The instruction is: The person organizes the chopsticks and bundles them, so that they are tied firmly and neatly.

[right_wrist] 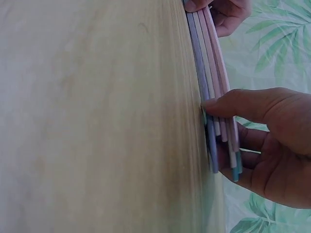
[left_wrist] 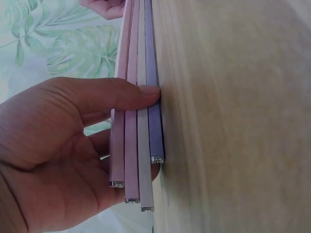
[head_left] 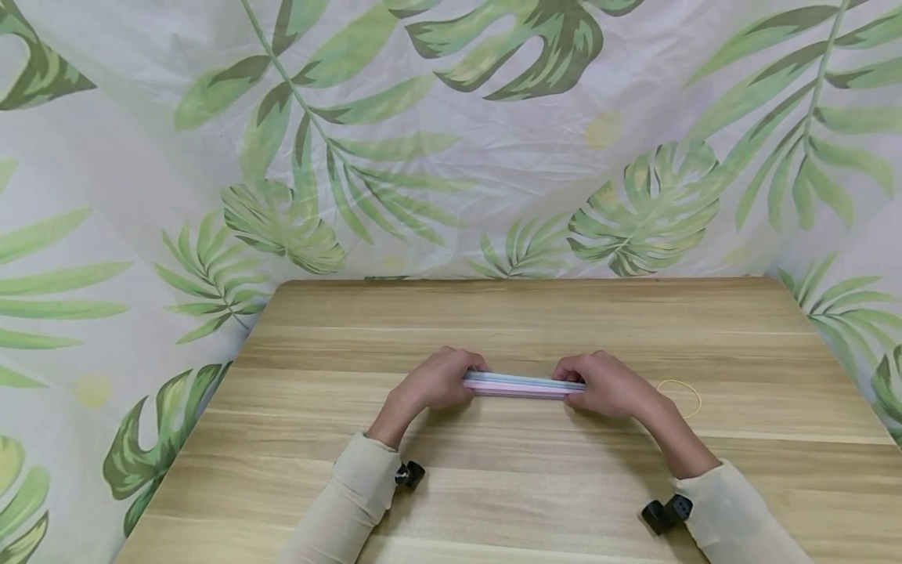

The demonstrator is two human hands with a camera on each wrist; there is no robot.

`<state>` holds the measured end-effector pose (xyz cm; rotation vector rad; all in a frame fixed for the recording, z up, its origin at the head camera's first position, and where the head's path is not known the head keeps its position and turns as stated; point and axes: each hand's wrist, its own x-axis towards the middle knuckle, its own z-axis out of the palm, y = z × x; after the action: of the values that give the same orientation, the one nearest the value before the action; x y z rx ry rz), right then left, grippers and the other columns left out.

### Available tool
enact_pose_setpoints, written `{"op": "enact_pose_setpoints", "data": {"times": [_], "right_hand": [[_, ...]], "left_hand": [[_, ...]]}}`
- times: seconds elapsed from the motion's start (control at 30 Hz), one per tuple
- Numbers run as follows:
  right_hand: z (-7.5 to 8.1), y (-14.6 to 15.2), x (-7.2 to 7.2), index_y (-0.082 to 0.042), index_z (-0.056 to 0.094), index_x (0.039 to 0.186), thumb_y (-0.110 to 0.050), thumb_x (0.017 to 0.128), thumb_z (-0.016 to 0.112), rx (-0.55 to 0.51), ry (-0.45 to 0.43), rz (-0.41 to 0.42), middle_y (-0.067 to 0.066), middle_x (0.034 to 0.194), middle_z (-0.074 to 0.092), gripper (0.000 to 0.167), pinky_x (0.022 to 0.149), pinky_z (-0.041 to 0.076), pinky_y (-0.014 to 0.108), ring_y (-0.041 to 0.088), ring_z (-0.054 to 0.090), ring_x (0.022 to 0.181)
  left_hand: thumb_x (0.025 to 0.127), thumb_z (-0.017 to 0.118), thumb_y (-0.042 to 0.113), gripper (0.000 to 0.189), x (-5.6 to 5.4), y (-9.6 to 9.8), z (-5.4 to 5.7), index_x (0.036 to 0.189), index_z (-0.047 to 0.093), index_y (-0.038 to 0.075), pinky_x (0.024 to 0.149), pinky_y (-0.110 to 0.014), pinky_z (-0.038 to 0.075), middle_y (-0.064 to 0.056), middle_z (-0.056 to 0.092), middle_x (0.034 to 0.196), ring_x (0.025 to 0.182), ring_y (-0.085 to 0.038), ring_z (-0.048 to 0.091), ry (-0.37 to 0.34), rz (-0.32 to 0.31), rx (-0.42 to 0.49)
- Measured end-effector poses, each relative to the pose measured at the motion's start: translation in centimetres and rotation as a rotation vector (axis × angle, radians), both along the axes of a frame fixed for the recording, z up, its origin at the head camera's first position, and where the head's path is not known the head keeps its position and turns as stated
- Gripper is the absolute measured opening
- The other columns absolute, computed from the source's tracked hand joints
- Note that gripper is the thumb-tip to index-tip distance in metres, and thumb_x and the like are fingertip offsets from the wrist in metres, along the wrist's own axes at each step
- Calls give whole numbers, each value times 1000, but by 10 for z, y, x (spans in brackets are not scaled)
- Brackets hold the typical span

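Observation:
A bundle of several slim, straight pastel sticks in pink, pale grey, violet and light blue lies crosswise between the two hands, low over the table. My left hand grips its left end, thumb across the near side and fingers behind. In the left wrist view the stick ends are staggered, the violet one stopping shortest. On the opposite end, my right hand holds the bundle in the same way. Uneven ends, some with teal tips, stick out past the thumb in the right wrist view.
A thin yellow loop, like a rubber band, lies on the wooden table beside the right wrist. Behind the table hangs a leaf-patterned cloth. Small black cameras sit at both sleeve cuffs.

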<state>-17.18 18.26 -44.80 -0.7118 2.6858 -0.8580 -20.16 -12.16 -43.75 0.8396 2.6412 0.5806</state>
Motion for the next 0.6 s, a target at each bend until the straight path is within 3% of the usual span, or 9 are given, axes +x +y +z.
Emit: {"op": "enact_pose_setpoints", "data": {"times": [0.33,0.6], "right_hand": [[10,4,0,-14,78,113,-5,92,76,-44,3,-3,-3,94,75,23,75,52,28,9,62,82],[17,11,-2,-11,80,112,-3,89,80,-116,55,20,-6,92,77,25,78,56,27,5,66,85]], "left_hand": [[90,75,-2,32,-1,-5,11,119,77,13,87,-36,54,-1,76,109,92,-16,62,-69,49,40],[90,78,5,25,-3,-8,16,113,78,15,78,-32,52,2,75,97,82,-13,61,-30,42,90]]}}
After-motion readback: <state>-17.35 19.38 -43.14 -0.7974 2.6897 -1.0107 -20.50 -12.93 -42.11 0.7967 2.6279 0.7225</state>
